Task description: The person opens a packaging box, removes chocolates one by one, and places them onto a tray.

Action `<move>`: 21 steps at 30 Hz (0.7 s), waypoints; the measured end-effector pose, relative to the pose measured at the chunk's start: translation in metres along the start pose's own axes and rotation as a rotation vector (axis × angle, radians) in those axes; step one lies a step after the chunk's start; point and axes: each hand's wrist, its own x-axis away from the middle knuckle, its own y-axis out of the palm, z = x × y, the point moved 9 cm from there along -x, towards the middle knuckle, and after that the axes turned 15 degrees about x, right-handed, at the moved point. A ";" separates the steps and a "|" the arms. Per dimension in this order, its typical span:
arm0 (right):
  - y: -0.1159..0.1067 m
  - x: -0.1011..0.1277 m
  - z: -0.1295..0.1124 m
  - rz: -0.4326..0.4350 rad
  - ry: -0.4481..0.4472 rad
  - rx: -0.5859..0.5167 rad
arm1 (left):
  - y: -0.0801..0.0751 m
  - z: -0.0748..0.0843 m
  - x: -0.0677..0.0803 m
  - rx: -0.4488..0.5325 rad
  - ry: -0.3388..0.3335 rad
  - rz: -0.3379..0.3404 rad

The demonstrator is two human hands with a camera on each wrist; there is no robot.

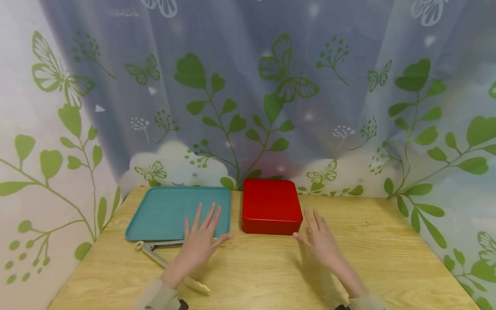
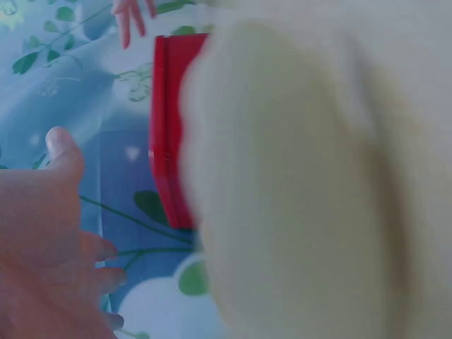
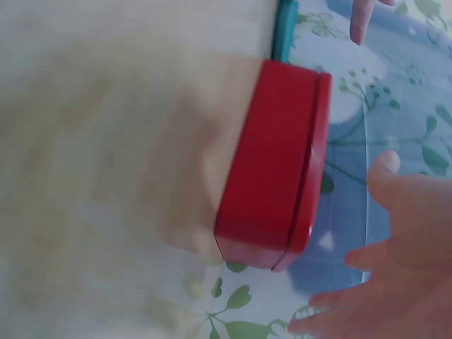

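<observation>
**Inspector:** Report the red box [image 1: 271, 206] first.

**Assistant:** Square, with rounded corners and a glossy red finish. The right wrist view shows a seam running around the side, where a lid meets the base; the lid is on. It sits flat on the wooden bench [image 1: 387, 258], near the far edge, just beside the teal tray [image 1: 166, 211], on that tray's right. Whether box and tray touch, I cannot tell.

**Inspector:** The hands?

**Assistant:** The left hand [image 1: 201, 241] lies palm down, fingers straight and spread, its fingertips over the tray's near right corner; it holds nothing. The right hand [image 1: 321, 241] is likewise flat and spread, gripping nothing, just beside the box's near right corner. Its thumb comes close to that corner; contact cannot be confirmed.

**Inspector:** Anything else on the bench?

**Assistant:** A pair of tongs [image 1: 162, 254] lies along the tray's near edge, partly under the left forearm. A leaf-and-butterfly curtain [image 1: 248, 86] hangs behind.
</observation>
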 end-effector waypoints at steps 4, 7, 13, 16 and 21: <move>-0.016 -0.021 0.011 0.077 -0.004 -0.149 | -0.004 0.009 -0.028 0.120 -0.019 0.002; -0.023 -0.036 0.019 0.110 0.009 -0.222 | -0.001 0.013 -0.049 0.242 -0.032 0.007; -0.010 -0.060 0.027 0.017 0.054 -0.280 | 0.019 0.005 -0.078 0.438 -0.134 -0.002; 0.006 -0.065 0.027 -0.061 0.084 -0.348 | 0.034 -0.001 -0.084 0.481 -0.185 -0.037; 0.022 -0.067 0.027 -0.094 0.105 -0.411 | 0.053 -0.007 -0.087 0.511 -0.218 -0.080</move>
